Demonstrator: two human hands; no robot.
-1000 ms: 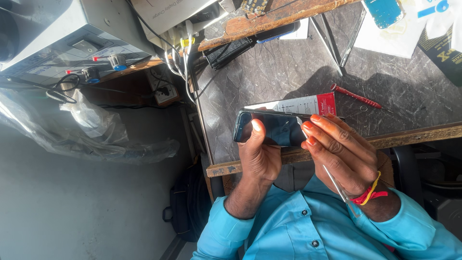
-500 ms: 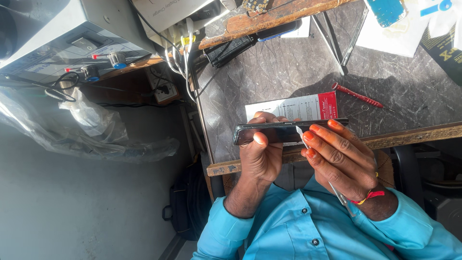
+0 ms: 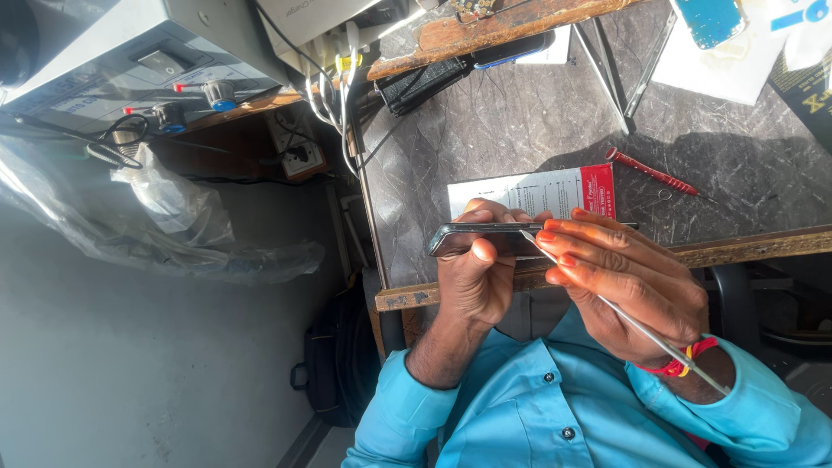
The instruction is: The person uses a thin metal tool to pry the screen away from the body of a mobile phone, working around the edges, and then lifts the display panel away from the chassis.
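The phone at mid-frame shows a glossy dark body with a smooth metallic edge, and the thin tool against it is bare shiny metal. The worktop has a matt grey, veined stone-like surface edged in worn, rough wood, with a paper-looking red-and-white card lying on it. At left, a crinkled clear plastic bag looks glossy.

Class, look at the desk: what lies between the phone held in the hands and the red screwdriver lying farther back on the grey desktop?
In the head view, a red and white card lies flat on the desktop between the phone and the red screwdriver.
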